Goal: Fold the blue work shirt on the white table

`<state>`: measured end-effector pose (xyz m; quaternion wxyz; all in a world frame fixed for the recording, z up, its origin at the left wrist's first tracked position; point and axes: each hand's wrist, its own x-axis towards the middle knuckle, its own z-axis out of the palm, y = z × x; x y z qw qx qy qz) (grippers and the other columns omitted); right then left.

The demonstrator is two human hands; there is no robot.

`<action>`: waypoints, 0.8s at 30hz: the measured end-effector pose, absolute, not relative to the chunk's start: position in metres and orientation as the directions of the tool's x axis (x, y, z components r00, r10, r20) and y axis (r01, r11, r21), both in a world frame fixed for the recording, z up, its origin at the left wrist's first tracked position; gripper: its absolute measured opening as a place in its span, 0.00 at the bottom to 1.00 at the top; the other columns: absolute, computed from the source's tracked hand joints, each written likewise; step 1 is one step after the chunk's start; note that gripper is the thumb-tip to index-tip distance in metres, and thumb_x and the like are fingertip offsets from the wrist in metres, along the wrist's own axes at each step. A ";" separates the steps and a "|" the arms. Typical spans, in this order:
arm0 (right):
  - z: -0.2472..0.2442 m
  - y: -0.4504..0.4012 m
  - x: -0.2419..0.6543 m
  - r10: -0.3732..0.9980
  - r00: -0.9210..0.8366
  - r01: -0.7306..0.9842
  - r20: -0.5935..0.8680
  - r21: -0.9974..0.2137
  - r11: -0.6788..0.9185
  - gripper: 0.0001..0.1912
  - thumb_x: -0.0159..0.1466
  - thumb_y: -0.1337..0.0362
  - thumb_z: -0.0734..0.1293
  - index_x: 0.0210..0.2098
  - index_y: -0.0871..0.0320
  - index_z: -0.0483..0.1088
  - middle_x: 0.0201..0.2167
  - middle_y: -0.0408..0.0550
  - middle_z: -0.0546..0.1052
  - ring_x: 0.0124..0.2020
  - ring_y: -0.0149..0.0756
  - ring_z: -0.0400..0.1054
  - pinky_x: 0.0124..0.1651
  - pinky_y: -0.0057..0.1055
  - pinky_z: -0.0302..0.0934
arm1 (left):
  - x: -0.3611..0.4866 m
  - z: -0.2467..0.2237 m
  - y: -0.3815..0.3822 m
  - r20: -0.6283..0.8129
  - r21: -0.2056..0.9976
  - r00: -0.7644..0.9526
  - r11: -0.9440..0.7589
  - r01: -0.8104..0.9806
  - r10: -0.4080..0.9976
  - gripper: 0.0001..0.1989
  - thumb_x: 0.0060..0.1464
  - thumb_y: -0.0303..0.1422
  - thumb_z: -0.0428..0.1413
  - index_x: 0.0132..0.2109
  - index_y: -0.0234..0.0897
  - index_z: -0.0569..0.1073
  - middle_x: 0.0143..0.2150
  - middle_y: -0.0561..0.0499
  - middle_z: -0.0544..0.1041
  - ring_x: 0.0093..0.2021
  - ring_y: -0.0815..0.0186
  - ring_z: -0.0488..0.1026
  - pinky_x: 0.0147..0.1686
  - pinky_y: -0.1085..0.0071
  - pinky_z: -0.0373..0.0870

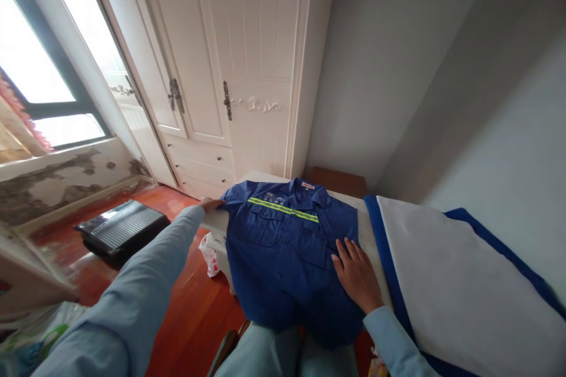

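Observation:
A dark blue short-sleeved work shirt [283,253] is spread face up, collar away from me. It has a yellow-green reflective stripe across the chest, white lettering above it and two flap pockets. Its lower end hangs over the near edge toward my lap. With arm stretched out, my left hand [212,204] grips the end of the sleeve on the left; its fingertips are partly hidden. My right hand [357,275] lies flat with fingers spread on the shirt's right side, below the other sleeve.
Under the shirt is a pale table [375,247]. To the right lies a white cloth with blue borders [464,277]. A white wardrobe [260,59] stands behind, beside a grey wall. On the red floor are a black ribbed case [124,227] and a plastic bag [209,256].

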<state>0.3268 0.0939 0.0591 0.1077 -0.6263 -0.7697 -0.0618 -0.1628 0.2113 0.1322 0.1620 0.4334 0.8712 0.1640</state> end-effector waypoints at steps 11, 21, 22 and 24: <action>0.055 0.095 0.332 0.941 -0.214 0.974 0.261 -0.022 0.228 0.31 0.74 0.53 0.55 0.68 0.64 0.66 0.69 0.62 0.66 0.71 0.56 0.59 0.71 0.51 0.55 | -0.083 0.145 0.209 0.178 0.661 -0.480 0.257 0.705 0.859 0.23 0.65 0.36 0.46 0.58 0.33 0.77 0.55 0.43 0.82 0.55 0.53 0.77 0.51 0.63 0.73; 0.046 0.100 0.342 0.923 -0.246 0.967 0.295 0.010 0.255 0.32 0.75 0.51 0.51 0.67 0.63 0.67 0.68 0.62 0.68 0.70 0.54 0.60 0.70 0.50 0.56 | 0.003 0.131 0.165 0.345 0.458 0.071 -0.234 0.857 0.936 0.20 0.64 0.46 0.53 0.50 0.37 0.80 0.62 0.38 0.77 0.67 0.50 0.68 0.65 0.56 0.65; 0.044 0.100 0.343 0.921 -0.250 0.966 0.297 0.010 0.259 0.32 0.75 0.51 0.51 0.67 0.63 0.67 0.68 0.62 0.68 0.70 0.54 0.60 0.70 0.50 0.56 | -0.005 0.127 0.166 0.308 0.397 0.117 -0.239 0.886 0.944 0.22 0.64 0.46 0.55 0.56 0.36 0.78 0.66 0.37 0.73 0.71 0.49 0.63 0.68 0.53 0.61; 0.042 0.102 0.345 0.919 -0.255 0.965 0.300 0.011 0.264 0.32 0.75 0.50 0.52 0.67 0.64 0.67 0.68 0.62 0.68 0.70 0.54 0.60 0.70 0.50 0.56 | -0.021 0.117 0.171 0.198 0.301 0.177 -0.232 0.925 0.964 0.27 0.64 0.47 0.55 0.63 0.36 0.72 0.72 0.36 0.65 0.75 0.47 0.54 0.71 0.46 0.54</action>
